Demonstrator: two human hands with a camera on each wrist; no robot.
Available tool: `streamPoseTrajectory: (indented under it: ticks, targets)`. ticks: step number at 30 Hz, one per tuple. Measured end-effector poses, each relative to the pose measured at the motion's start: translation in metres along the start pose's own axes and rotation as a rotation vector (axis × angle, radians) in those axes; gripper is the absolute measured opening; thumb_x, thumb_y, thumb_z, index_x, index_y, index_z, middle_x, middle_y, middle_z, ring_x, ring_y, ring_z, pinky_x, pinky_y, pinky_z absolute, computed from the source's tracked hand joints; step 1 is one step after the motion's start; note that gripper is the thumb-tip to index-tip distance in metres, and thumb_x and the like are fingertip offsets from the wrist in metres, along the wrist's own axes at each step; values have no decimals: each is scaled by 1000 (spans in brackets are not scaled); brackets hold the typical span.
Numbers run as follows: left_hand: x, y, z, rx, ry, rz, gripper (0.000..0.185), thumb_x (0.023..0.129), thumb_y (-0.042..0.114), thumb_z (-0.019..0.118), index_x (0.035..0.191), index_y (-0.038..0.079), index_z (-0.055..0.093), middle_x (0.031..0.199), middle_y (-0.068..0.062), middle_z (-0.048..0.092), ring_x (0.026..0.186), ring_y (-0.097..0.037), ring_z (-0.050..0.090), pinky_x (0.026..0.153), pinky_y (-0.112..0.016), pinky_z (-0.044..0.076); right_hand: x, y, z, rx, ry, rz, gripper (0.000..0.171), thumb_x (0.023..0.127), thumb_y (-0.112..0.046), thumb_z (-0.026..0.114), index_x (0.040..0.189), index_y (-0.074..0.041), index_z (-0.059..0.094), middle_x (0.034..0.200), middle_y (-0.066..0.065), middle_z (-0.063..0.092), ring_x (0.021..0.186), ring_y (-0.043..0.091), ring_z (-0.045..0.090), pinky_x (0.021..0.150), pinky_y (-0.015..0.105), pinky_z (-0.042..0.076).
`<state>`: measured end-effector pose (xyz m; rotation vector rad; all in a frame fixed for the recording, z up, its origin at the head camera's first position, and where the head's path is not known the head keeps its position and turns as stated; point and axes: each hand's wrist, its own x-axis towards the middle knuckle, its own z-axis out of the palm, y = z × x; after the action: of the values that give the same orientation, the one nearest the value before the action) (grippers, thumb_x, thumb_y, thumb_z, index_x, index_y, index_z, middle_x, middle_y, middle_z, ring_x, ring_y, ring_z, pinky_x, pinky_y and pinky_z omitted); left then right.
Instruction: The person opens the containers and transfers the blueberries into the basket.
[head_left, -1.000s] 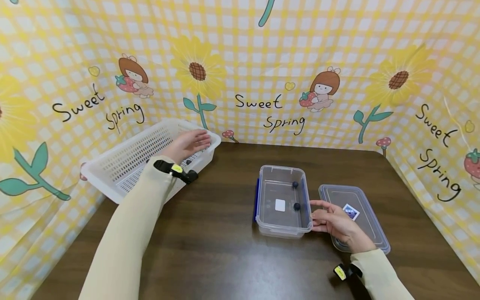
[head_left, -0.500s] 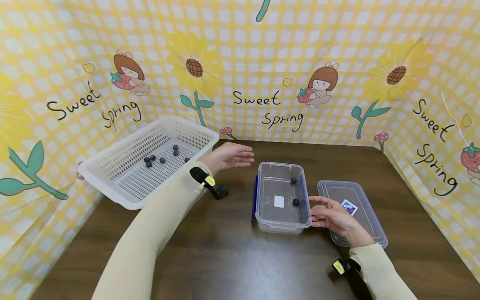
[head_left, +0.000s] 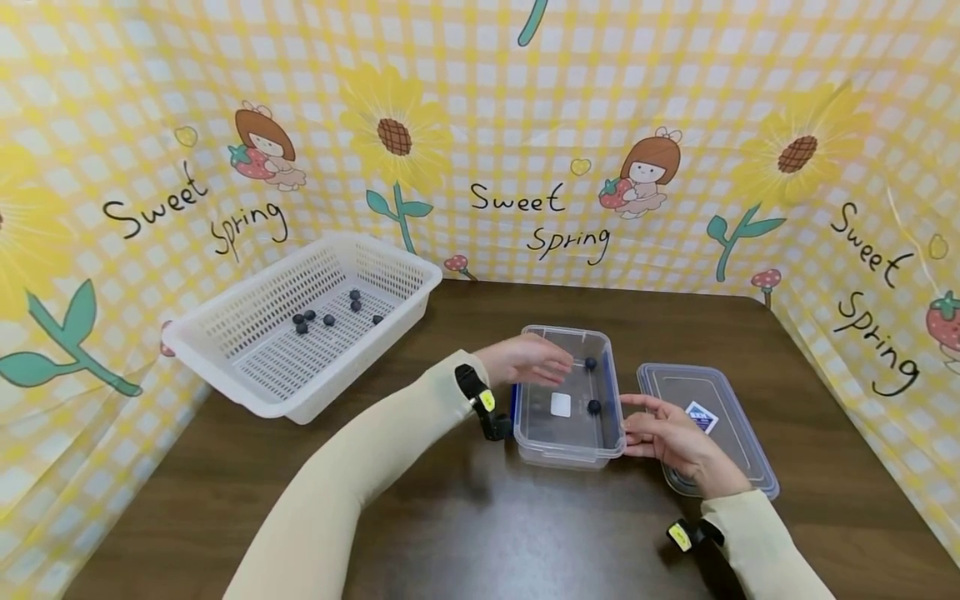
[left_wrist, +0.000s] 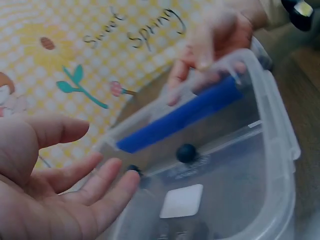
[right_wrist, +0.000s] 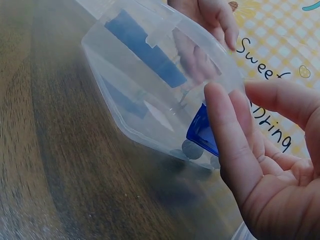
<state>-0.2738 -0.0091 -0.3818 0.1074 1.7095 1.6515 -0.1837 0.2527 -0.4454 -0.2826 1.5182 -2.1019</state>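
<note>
A clear plastic container (head_left: 558,450) with blue side latches stands at the table's middle. Two blueberries (head_left: 591,364) (head_left: 594,407) lie inside it along its right wall; the left wrist view shows one blueberry (left_wrist: 186,152) on the floor. My left hand (head_left: 531,358) hovers over the container's far left part, palm open and fingers straight (left_wrist: 100,185), holding nothing. My right hand (head_left: 656,427) is open, its straight fingers (right_wrist: 227,135) against the container's right wall (right_wrist: 150,95).
The container's clear lid (head_left: 712,396) lies flat just right of it, partly under my right hand. A white perforated basket (head_left: 225,367) with several blueberries (head_left: 327,319) sits tilted at the back left. A yellow patterned cloth walls the brown table (head_left: 450,517).
My left hand has left the white basket and swung right, now over the clear container. The basket's berries have come into view. My right hand has stayed by the container's side.
</note>
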Motion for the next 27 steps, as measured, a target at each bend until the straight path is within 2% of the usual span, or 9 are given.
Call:
streamPoseTrajectory:
  ticks: [4, 7, 10, 14, 17, 22, 25, 27]
  targets:
    - [7, -9, 13, 72, -34, -51, 37, 100, 2, 54, 133, -14, 52, 140, -32, 48, 128, -45, 49, 105, -45, 48, 0, 1, 0, 7, -5, 2, 30, 99, 7, 48, 122, -11, 51, 92, 7, 73, 80, 16, 72, 78, 34, 62]
    - [11, -14, 21, 85, -26, -81, 36, 98, 2, 56, 129, -14, 54, 137, -33, 50, 124, -45, 52, 102, -46, 50, 0, 2, -1, 15, -22, -1, 31, 99, 8, 47, 122, -12, 52, 92, 7, 73, 80, 16, 72, 78, 33, 62]
    - [16, -19, 26, 71, -16, -106, 38, 98, 4, 56, 132, -14, 53, 140, -36, 45, 127, -46, 50, 104, -47, 49, 1, 2, -1, 16, -35, -7, 31, 99, 8, 47, 122, -12, 53, 92, 7, 73, 81, 16, 72, 79, 34, 61]
    - [26, -27, 33, 23, -9, -161, 50, 97, 4, 58, 140, -13, 41, 145, -37, 38, 132, -47, 44, 108, -49, 44, 1, 3, -2, 21, -42, -5, 32, 99, 8, 47, 121, -14, 55, 92, 7, 73, 80, 16, 72, 79, 34, 61]
    - [31, -31, 38, -5, -2, -187, 52, 96, 2, 60, 140, -12, 37, 146, -36, 39, 130, -46, 46, 108, -49, 43, 1, 3, -1, 24, -48, -3, 32, 99, 8, 48, 121, -14, 55, 92, 7, 72, 80, 16, 72, 79, 34, 61]
    - [34, -32, 43, -10, -8, -161, 34, 94, -3, 61, 124, -16, 51, 139, -33, 46, 125, -43, 52, 106, -48, 47, 1, 2, -1, 16, -53, -12, 32, 99, 8, 47, 121, -14, 54, 92, 6, 72, 81, 15, 71, 79, 33, 61]
    - [33, -34, 45, -30, -6, -132, 19, 93, -6, 61, 109, -14, 56, 123, -28, 54, 119, -42, 56, 105, -48, 47, 1, 3, -1, 14, -58, -18, 33, 99, 8, 46, 122, -14, 54, 93, 6, 72, 82, 16, 72, 80, 34, 61]
    - [33, -36, 46, -47, -2, -108, 6, 92, -9, 60, 97, -10, 57, 107, -23, 58, 109, -38, 61, 104, -48, 48, 2, 3, -2, 9, -61, -26, 34, 99, 9, 46, 122, -14, 54, 93, 6, 72, 82, 16, 72, 79, 34, 61]
